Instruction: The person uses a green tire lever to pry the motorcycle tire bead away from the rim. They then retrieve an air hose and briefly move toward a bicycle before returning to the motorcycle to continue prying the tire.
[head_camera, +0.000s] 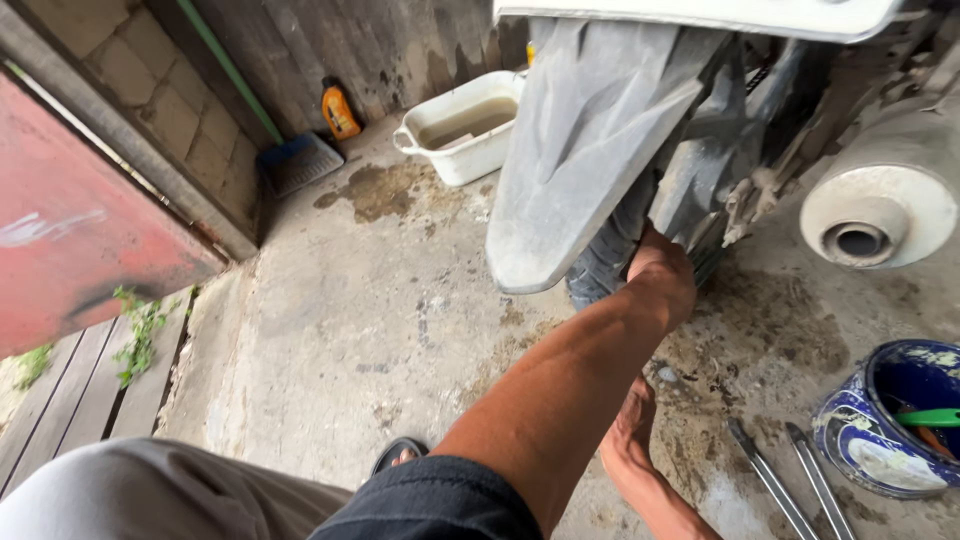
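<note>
Dusty matt plastic mudguard (580, 150), rough stained concrete floor (350, 320).

Left hand (662, 268) at frame centre, reaching behind grey mudguard (585, 150), on rear tyre (605, 262); fingers hidden. Right hand (632, 425) lower centre, near concrete floor (350, 330). Two metal bars (790, 480) lower right, beside blue can (870, 430). Exhaust muffler (880, 200) upper right.
</note>
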